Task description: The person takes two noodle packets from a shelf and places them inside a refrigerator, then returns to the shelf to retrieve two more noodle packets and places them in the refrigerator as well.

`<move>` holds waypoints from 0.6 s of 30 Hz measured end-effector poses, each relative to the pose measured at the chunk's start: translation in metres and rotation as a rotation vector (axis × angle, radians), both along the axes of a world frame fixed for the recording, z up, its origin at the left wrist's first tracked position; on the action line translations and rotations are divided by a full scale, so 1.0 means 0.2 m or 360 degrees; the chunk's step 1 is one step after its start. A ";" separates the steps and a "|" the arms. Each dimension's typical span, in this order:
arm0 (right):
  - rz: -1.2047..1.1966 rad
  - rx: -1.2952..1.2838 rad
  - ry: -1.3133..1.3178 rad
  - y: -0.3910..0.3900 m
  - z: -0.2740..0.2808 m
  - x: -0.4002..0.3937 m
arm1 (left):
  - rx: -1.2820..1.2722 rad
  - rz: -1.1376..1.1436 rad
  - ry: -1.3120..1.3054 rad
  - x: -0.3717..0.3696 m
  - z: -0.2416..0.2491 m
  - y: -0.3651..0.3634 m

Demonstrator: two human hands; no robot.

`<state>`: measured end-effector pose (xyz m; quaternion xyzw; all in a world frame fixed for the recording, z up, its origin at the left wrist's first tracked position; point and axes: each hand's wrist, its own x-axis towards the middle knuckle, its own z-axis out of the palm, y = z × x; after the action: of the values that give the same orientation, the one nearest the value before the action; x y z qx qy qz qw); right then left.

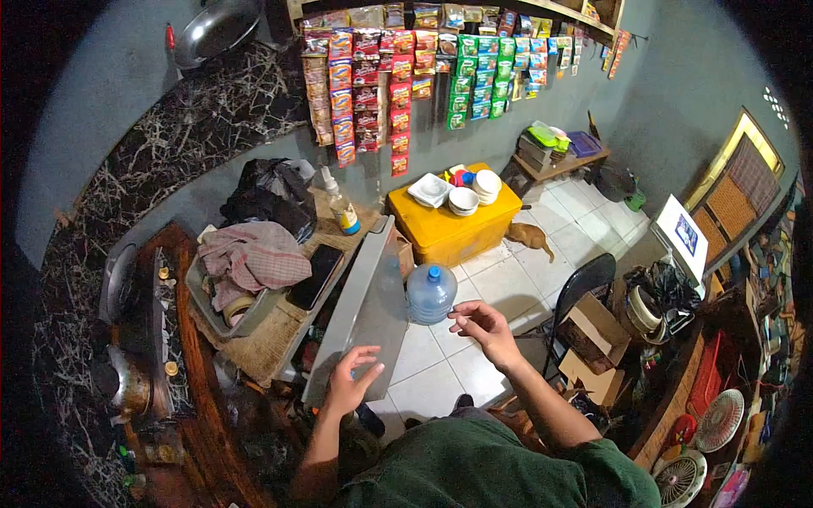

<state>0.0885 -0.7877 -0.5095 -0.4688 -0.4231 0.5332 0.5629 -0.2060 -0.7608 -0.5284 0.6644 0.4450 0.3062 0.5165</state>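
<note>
My left hand (349, 383) is held up with its thumb and fingers apart and nothing in it. Behind that hand stands a tall grey panel (366, 309), tilted to the right at its top; no contact with it is plain. My right hand (486, 332) is raised over the floor with loosely bent fingers, and I see nothing held in it. Just beyond its fingertips, a clear blue water jug (431, 296) with a blue cap stands upright on the white tiles, apart from the hand as far as I can see.
A yellow box (453, 237) carries white bowls (463, 201). Near it an orange cat (530, 237) lies on the tiles. At left, a grey basin (222, 317) with a checked cloth (252, 264) sits on a wooden table (271, 347). A black chair (584, 284) and cardboard box (595, 330) stand at right.
</note>
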 end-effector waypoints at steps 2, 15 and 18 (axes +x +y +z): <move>-0.0041 -0.0017 -0.0019 -0.02 0.00 0.02 | 0.0004 -0.0010 0.0008 0.03 0.00 0.02; -0.0236 -0.0025 0.0001 0.02 -0.03 0.37 | -0.0058 -0.0186 -0.0250 0.43 -0.02 0.21; -0.0251 -0.0016 0.0017 0.06 -0.03 0.53 | -0.0094 -0.0167 -0.0297 0.60 0.00 0.27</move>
<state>0.1948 -0.7747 -0.5150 -0.5007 -0.3791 0.4919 0.6030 -0.0862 -0.7077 -0.5292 0.6400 0.3684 0.3260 0.5902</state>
